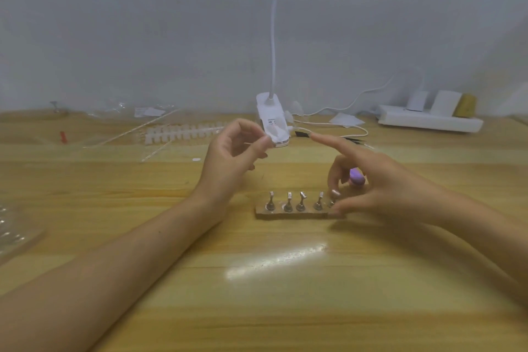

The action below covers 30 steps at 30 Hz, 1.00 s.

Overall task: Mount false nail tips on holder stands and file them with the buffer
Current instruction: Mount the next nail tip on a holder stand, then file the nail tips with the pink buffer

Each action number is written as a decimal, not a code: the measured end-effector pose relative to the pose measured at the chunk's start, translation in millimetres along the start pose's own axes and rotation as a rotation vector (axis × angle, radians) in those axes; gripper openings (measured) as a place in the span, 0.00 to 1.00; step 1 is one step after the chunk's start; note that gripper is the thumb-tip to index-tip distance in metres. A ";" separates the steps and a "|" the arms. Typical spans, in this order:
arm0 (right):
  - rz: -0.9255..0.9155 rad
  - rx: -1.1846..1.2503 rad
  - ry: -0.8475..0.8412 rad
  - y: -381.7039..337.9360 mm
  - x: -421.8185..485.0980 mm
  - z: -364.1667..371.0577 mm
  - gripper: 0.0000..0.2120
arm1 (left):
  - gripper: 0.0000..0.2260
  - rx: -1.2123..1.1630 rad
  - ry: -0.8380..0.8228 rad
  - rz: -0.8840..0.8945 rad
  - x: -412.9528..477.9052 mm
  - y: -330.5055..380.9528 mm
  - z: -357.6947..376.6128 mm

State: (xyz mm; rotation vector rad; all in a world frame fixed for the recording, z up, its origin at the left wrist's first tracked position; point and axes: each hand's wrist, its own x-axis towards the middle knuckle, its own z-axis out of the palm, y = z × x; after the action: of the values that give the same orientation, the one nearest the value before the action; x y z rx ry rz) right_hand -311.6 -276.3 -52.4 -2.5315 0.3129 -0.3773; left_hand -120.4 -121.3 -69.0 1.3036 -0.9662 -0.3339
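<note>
Presently: L hand raised, thumb & forefinger pinching a thin nail tip, prob. ready to mount. R hand pinches rightmost stand, index straight, apparently steadying it. Other stands in row on base, centre. Spare tip strip far left; purple item behind R hand, unclear.

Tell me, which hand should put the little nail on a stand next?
Probably the left hand: it pinches what looks like a clear nail tip. The right hand is busy, its fingers pinching the end stand on the holder base.
</note>
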 end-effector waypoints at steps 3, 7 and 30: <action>-0.012 0.221 0.177 -9.5 0.6 -1.2 0.36 | 0.06 0.092 -0.122 0.122 -4.4 4.3 2.6; -0.078 0.445 0.319 -23.4 1.1 5.0 0.19 | 0.04 0.263 -0.213 0.217 -9.0 7.1 7.1; -0.029 0.042 0.297 4.0 24.4 25.1 0.06 | 0.07 -0.043 -0.074 -0.196 4.0 -1.1 -2.2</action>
State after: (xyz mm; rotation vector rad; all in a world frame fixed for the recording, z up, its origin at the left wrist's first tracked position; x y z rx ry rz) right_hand -281.1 -274.6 -70.0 -2.4389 0.3761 -0.7652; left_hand -116.0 -122.9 -68.3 1.3569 -0.8899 -0.5542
